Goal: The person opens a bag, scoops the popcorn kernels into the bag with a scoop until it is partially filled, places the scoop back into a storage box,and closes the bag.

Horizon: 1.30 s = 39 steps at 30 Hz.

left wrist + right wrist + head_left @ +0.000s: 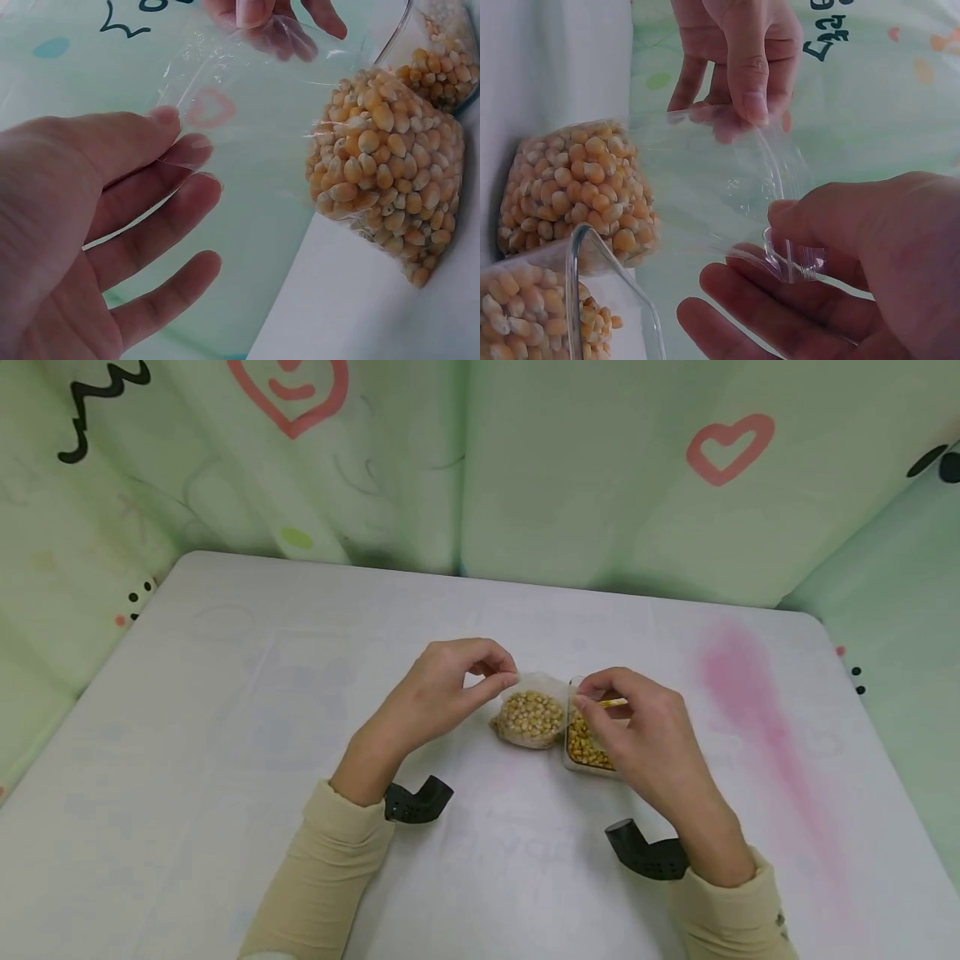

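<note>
A clear zip bag [531,714] bulges at the bottom with yellow corn kernels [394,161] and stands on the white table. My left hand [468,681] pinches one top corner of the bag between thumb and index finger, the other fingers loosely spread. At the opposite top corner, my right hand [637,714] pinches the zip strip [780,251] between thumb and fingers. The bag's upper film [705,176] is stretched between the two hands. Right beside the bag, partly hidden under my right hand, stands a clear rectangular container [590,764] holding more corn kernels.
The white table [247,760] bears a pink stain [757,693] on its right side. A green curtain [570,485] with drawn hearts hangs behind and along the sides. Black wrist mounts [420,800] stick out from both of my wrists.
</note>
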Each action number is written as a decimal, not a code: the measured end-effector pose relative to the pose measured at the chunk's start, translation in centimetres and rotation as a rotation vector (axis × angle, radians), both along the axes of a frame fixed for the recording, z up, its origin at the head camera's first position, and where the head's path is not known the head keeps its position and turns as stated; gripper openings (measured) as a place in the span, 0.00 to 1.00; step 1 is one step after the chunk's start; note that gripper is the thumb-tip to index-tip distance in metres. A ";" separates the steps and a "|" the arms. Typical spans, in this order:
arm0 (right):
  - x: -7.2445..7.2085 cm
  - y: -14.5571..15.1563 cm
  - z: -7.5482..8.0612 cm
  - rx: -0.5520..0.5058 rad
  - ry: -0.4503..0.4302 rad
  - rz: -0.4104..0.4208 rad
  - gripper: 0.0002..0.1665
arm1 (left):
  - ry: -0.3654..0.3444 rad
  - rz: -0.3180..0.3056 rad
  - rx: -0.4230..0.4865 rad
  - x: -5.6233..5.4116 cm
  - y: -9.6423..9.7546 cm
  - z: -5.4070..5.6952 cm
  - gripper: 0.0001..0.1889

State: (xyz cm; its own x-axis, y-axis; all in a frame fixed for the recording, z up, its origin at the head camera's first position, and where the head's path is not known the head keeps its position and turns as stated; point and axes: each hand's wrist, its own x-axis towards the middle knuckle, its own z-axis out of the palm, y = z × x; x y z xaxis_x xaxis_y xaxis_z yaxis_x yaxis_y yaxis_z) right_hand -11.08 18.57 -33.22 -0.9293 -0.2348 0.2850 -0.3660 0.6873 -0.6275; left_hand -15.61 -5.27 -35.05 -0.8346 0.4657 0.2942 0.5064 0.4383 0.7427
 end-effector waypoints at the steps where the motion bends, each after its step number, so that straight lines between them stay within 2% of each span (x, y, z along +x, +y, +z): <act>1: 0.0 -0.1 0.0 -0.005 -0.006 0.005 0.04 | 0.006 0.003 -0.006 0.0 0.0 0.0 0.03; 8: -0.1 -0.3 -0.4 0.003 0.022 0.025 0.03 | 0.025 0.003 -0.046 0.2 0.2 0.1 0.05; 13: -0.1 -0.3 -0.6 0.014 0.059 0.033 0.04 | 0.033 -0.030 -0.011 0.2 0.3 -0.1 0.03; 17: -0.1 -0.3 -0.6 0.009 0.055 0.035 0.04 | 0.056 -0.057 0.015 0.1 0.5 -0.3 0.04; 24: -0.1 -0.4 -0.6 -0.024 0.010 0.052 0.06 | 0.095 -0.053 0.010 0.1 0.7 -0.4 0.04; 32: -0.1 -0.6 -0.8 -0.002 0.079 0.071 0.04 | 0.104 -0.081 0.039 0.2 0.9 -0.6 0.02; 39: -0.1 -0.8 -0.8 -0.007 0.067 0.072 0.05 | 0.132 -0.080 0.036 0.3 1.3 -0.6 0.03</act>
